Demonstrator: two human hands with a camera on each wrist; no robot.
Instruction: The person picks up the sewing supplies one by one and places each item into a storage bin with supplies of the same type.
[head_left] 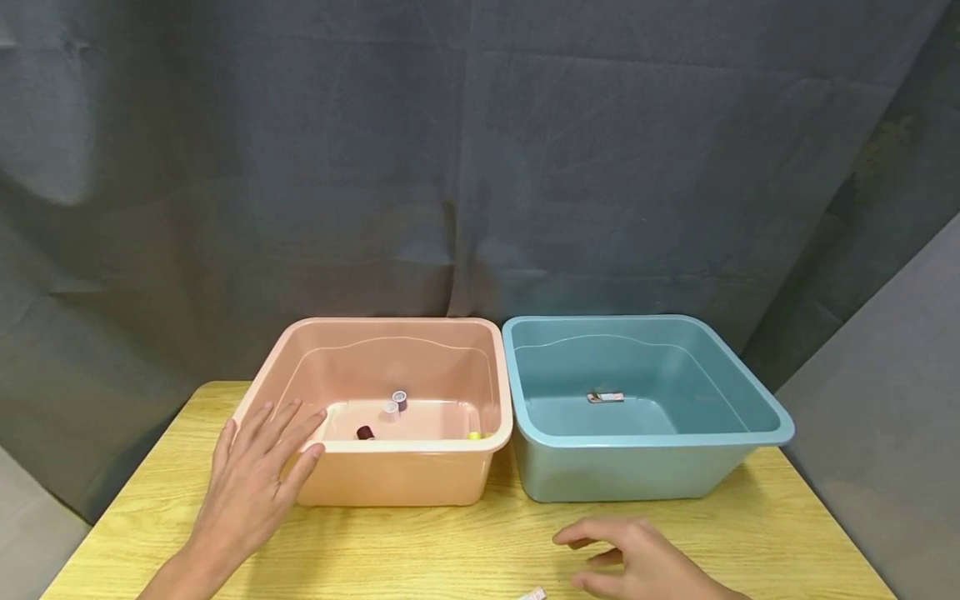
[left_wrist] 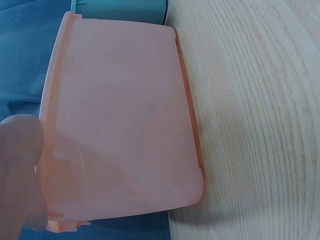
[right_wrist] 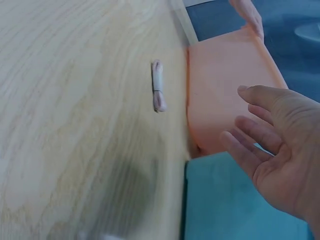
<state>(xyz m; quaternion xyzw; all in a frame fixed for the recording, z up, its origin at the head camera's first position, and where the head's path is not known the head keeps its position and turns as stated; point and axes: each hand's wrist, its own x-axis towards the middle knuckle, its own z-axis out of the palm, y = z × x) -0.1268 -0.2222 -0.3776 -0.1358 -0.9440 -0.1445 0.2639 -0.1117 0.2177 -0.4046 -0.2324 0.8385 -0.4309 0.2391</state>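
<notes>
My left hand (head_left: 255,479) rests with spread, straight fingers on the near-left rim of the pink tub (head_left: 390,479). In the left wrist view, part of that hand (left_wrist: 20,175) lies at the rim. Inside the tub are a dark spool (head_left: 365,433), a white spool (head_left: 392,410), a grey-rimmed spool (head_left: 400,400) and something yellow (head_left: 474,435). My right hand (head_left: 637,554) holds nothing, fingers loosely bent above the table before the blue-green tub (head_left: 622,475). Near it on the table lies a pale pink banded skein of thread (right_wrist: 158,86), mostly cut off in the head view.
In the blue-green tub lies another small banded bundle (head_left: 605,397). Both tubs stand side by side on the wooden table (head_left: 420,550), against a dark grey cloth (head_left: 480,167). A blurred whitish thing (right_wrist: 102,236) shows at the right wrist view's bottom edge.
</notes>
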